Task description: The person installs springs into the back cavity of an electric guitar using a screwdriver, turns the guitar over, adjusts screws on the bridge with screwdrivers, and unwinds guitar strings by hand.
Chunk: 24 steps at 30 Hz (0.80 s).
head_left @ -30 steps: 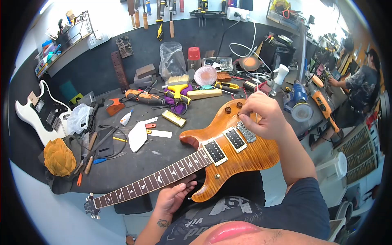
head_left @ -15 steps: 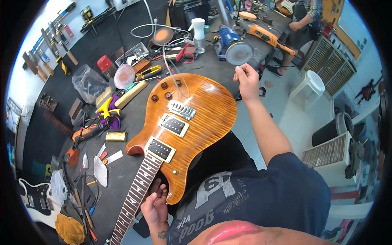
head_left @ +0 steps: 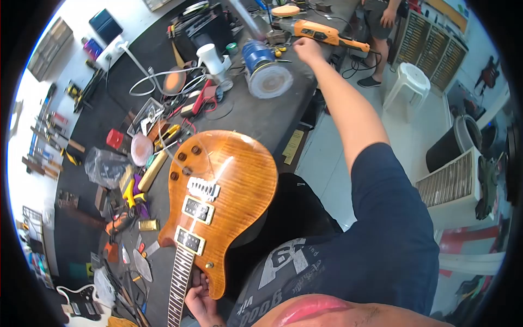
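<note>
An amber electric guitar (head_left: 239,180) with a flamed top lies face up across the bench edge and my lap, its neck pointing toward the bottom left. My left hand (head_left: 200,301) is at the cutaway beside the neck, fingers curled against the guitar and partly hidden by it. My right hand (head_left: 309,50) reaches far forward over the bench, closed, and whatever may be in it is hidden. Close to it lies an orange power polisher (head_left: 318,32). A blue bench grinder (head_left: 259,57) with a pale buffing wheel (head_left: 271,82) stands left of that hand.
A white spray bottle (head_left: 212,62), a red-lidded jar (head_left: 115,139), a plastic bag (head_left: 106,166) and several hand tools crowd the bench's left side. Another person's legs (head_left: 378,46) are beyond the bench, near a white stool (head_left: 408,82). A black bin (head_left: 452,144) stands right.
My right hand has moved from beside the guitar body forward to the polisher. The view has shifted, and the guitar appears lower and further left. My left hand stays by the neck.
</note>
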Motion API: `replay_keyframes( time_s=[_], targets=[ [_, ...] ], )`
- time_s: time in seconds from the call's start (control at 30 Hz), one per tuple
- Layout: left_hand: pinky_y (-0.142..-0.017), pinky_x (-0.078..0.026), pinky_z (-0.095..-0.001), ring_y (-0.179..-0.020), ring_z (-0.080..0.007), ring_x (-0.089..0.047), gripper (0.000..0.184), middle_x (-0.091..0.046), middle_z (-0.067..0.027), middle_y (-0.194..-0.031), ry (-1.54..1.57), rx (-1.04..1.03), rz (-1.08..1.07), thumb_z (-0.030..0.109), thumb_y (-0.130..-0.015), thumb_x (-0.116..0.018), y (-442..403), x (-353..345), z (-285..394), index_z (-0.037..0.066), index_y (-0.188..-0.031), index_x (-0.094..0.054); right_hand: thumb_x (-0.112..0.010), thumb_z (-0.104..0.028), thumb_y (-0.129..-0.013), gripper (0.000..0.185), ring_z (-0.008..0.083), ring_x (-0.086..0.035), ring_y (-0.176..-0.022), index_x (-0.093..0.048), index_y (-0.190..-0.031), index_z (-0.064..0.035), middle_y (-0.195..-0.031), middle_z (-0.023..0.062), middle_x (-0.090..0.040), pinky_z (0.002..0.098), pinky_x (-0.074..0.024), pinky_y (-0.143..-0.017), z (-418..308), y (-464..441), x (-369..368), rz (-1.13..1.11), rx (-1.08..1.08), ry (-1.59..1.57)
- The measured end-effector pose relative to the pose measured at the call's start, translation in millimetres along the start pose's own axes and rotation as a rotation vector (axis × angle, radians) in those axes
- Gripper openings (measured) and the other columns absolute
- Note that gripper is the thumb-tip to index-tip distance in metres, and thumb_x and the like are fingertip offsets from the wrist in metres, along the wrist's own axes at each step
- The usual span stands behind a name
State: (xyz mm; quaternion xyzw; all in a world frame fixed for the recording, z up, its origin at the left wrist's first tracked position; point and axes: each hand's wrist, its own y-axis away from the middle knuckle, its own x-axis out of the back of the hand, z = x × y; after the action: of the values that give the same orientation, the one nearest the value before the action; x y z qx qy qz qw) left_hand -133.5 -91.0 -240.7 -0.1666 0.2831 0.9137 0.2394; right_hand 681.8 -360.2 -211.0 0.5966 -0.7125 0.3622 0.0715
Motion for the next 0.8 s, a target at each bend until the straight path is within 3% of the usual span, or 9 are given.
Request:
replay_keyframes(
  time_s=[0.1, 0.13, 0.23, 0.27, 0.37, 0.53, 0.63, 0.73, 0.8],
  targets=[
    [-0.113, -0.053, -0.0442, -0.127, -0.0322, -0.067, 0.079, -0.063, -0.0229, -0.15, -0.06, -0.044, 0.047, -0.001, -0.072, -0.047, 0.0, -1.3, -2.8, -0.007, -0.151, -0.051, -0.07, -0.033, -0.087, 0.031, 0.0324, -0.075, -0.113, -0.084, -0.109, -0.0161, -0.113, 0.0137, -0.081, 0.0437, -0.0572, -0.1, 7.5, -14.4, -24.7, -0.159, 0.067, 0.018],
    [-0.114, -0.052, -0.0443, -0.127, -0.0323, -0.066, 0.079, -0.063, -0.0229, -0.15, -0.066, -0.05, 0.057, -0.001, -0.072, -0.047, 0.1, -0.1, -3.8, -0.007, -0.15, -0.051, -0.077, -0.039, -0.087, 0.036, 0.0307, -0.075, -0.112, -0.083, -0.113, -0.014, -0.115, 0.014, -0.081, 0.0418, -0.057, -0.099, 9.0, -17.4, -30.9, -0.236, -0.008, -0.046],
    [-0.115, -0.052, -0.0447, -0.129, -0.0327, -0.065, 0.079, -0.063, -0.0229, -0.15, -0.063, -0.086, 0.096, -0.001, -0.071, -0.047, -2.8, 3.2, -9.1, -0.007, -0.15, -0.051, -0.08, -0.051, -0.087, 0.048, 0.0295, -0.075, -0.113, -0.082, -0.118, -0.0154, -0.118, 0.0105, -0.081, 0.0427, -0.0574, -0.098, 5.8, -15.6, -46.3, -0.275, 0.043, 0.078],
    [-0.115, -0.051, -0.0448, -0.13, -0.0328, -0.065, 0.079, -0.063, -0.0229, -0.149, -0.063, -0.096, 0.103, -0.001, -0.071, -0.047, -4.5, 3.9, -11.2, -0.007, -0.15, -0.052, -0.082, -0.061, -0.084, 0.058, 0.0281, -0.076, -0.113, -0.081, -0.122, -0.0175, -0.118, 0.0065, -0.081, 0.0439, -0.0579, -0.096, -0.6, -11.6, -43.1, -0.269, 0.005, 0.182],
    [-0.116, -0.051, -0.0452, -0.131, -0.0332, -0.064, 0.08, -0.063, -0.0229, -0.149, -0.06, -0.124, 0.118, 0.0, -0.07, -0.046, -10.7, 4.1, -14.8, -0.007, -0.149, -0.052, -0.081, -0.064, -0.085, 0.058, 0.0279, -0.076, -0.113, -0.081, -0.12, -0.0179, -0.118, 0.0054, -0.081, 0.0459, -0.0584, -0.095, -25.9, -8.3, -30.5, -0.371, -0.072, 0.34],
    [-0.118, -0.05, -0.0458, -0.134, -0.0338, -0.063, 0.08, -0.063, -0.0229, -0.149, -0.053, -0.156, 0.105, 0.0, -0.069, -0.046, -21.6, -1.2, -18.3, -0.007, -0.148, -0.053, -0.08, -0.047, -0.083, 0.046, 0.0324, -0.075, -0.113, -0.081, -0.111, -0.0106, -0.117, 0.0138, -0.079, 0.0476, -0.0591, -0.097, -21.0, -5.8, -38.9, -0.229, -0.013, 0.277],
    [-0.119, -0.049, -0.0462, -0.136, -0.0342, -0.062, 0.08, -0.063, -0.023, -0.149, -0.043, -0.176, 0.098, 0.001, -0.068, -0.045, -25.2, 1.3, -19.0, -0.007, -0.147, -0.053, -0.082, -0.048, -0.082, 0.053, 0.0343, -0.074, -0.116, -0.081, -0.116, -0.0077, -0.123, 0.0165, -0.078, 0.0463, -0.0598, -0.098, -16.8, 5.7, -26.4, -0.14, 0.092, 0.252],
    [-0.12, -0.048, -0.0465, -0.138, -0.0345, -0.061, 0.081, -0.063, -0.023, -0.148, -0.019, -0.194, 0.091, 0.001, -0.067, -0.045, -24.5, 8.3, -21.7, -0.007, -0.147, -0.054, -0.073, -0.052, -0.085, 0.053, 0.039, -0.074, -0.111, -0.081, -0.109, -0.0059, -0.112, 0.0216, -0.079, 0.0498, -0.0592, -0.095, -6.2, -1.6, -25.4, -0.204, 0.123, 0.179],
    [-0.121, -0.048, -0.0468, -0.139, -0.0348, -0.06, 0.081, -0.063, -0.023, -0.148, -0.005, -0.213, 0.079, 0.001, -0.066, -0.044, -25.2, 19.0, -22.6, -0.007, -0.146, -0.054, -0.067, -0.055, -0.087, 0.057, 0.0414, -0.075, -0.108, -0.082, -0.106, -0.0036, -0.109, 0.0249, -0.078, 0.0504, -0.0592, -0.094, -5.5, -6.8, -31.4, -0.164, 0.015, 0.12]
  ],
)
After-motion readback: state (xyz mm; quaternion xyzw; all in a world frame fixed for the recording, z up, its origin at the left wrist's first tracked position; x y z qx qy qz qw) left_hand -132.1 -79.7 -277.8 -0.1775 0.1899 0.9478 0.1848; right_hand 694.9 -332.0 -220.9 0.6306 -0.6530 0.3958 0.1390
